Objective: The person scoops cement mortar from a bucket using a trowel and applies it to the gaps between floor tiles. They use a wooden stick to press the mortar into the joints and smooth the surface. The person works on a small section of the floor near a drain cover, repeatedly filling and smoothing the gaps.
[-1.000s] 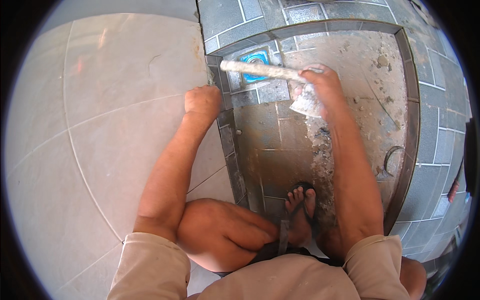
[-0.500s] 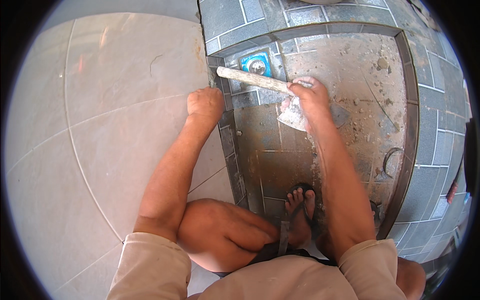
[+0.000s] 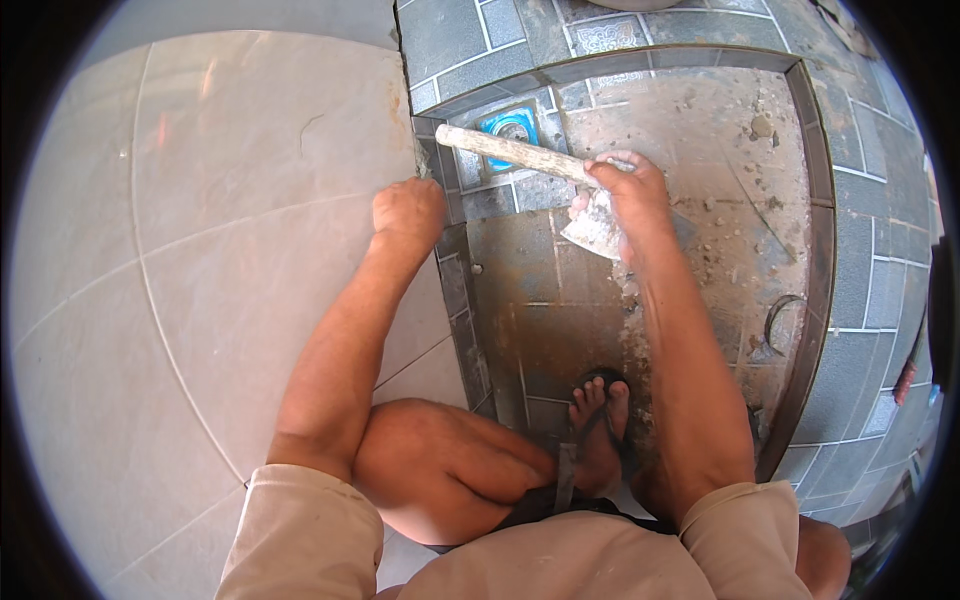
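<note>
My right hand [image 3: 636, 195] grips a wooden-handled tool with a flared, white-crusted blade [image 3: 594, 230], holding it close to the blade. Its pale round handle [image 3: 515, 153] points left across the recessed tiled basin, passing in front of a blue-framed floor drain [image 3: 510, 137]. The blade hangs below my fingers, over the dusty floor. My left hand [image 3: 408, 212] is closed in a fist by the edge of the large beige tiles [image 3: 250, 250], beside the basin's left rim. Whatever its fingers may hold is hidden.
Rubble and pale dust [image 3: 740, 170] cover the basin's right side. A thin curved dark strip [image 3: 775, 325] lies near the right wall. A raised tiled curb [image 3: 822, 220] borders the basin. My sandalled foot [image 3: 600, 420] stands inside. Grey tiles [image 3: 850, 380] surround it.
My right hand has shifted slightly right, carrying the tool with it, and the handle now covers a different part of the drain. My left hand has barely moved.
</note>
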Action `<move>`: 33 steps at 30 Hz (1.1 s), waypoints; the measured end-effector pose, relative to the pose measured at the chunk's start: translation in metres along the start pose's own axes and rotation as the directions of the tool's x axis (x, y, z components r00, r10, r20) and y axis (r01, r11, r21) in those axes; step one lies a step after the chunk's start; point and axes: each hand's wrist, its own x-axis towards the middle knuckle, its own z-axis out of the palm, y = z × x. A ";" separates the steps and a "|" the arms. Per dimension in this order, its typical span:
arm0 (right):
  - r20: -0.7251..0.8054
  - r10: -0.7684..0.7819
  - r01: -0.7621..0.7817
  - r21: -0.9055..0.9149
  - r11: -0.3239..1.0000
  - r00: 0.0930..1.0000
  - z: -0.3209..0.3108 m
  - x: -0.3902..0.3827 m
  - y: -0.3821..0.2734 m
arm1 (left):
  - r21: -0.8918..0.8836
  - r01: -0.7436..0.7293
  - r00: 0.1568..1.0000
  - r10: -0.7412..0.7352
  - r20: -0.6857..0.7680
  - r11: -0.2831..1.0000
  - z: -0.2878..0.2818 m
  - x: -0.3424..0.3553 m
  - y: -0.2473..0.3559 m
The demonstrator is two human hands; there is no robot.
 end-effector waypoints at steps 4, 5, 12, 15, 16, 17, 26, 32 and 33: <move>0.063 0.023 -0.022 -0.020 1.000 0.998 0.000 0.008 -0.005 | -0.045 -0.022 1.000 0.023 0.005 0.999 0.001 0.002 -0.001; 0.045 0.015 -0.013 -0.044 0.999 0.999 -0.005 0.008 -0.010 | -0.068 -0.028 1.000 0.028 0.001 0.997 0.001 0.003 -0.002; 0.076 0.058 -0.046 -0.146 0.988 0.995 -0.017 0.005 -0.015 | -0.649 0.031 0.997 -0.071 -0.036 0.761 -0.021 0.028 -0.038; 0.035 0.085 -0.077 -0.198 0.977 0.996 -0.012 -0.002 -0.017 | -0.688 -0.054 0.900 -0.263 -0.347 0.723 -0.011 0.035 -0.050; 0.006 0.092 -0.089 -0.215 0.972 0.996 -0.015 -0.004 -0.018 | -0.734 -0.063 0.874 -0.317 -0.368 0.676 -0.020 0.032 -0.049; -0.002 0.098 -0.096 -0.213 0.972 0.995 -0.017 -0.006 -0.020 | -0.775 -0.076 0.845 -0.372 -0.384 0.627 -0.029 0.028 -0.048; 0.035 0.138 -0.127 -0.211 0.969 0.990 -0.023 -0.013 -0.014 | -0.834 -0.142 0.736 -0.507 -0.449 0.533 -0.020 0.035 -0.052; 0.053 0.162 -0.142 -0.267 0.953 0.985 -0.022 -0.024 -0.014 | -0.907 -0.129 0.795 -0.505 -0.337 0.401 -0.038 0.028 -0.049; 0.053 0.153 -0.133 -0.275 0.952 0.987 -0.021 -0.023 -0.015 | -0.917 -0.131 0.804 -0.501 -0.320 0.376 -0.038 0.025 -0.053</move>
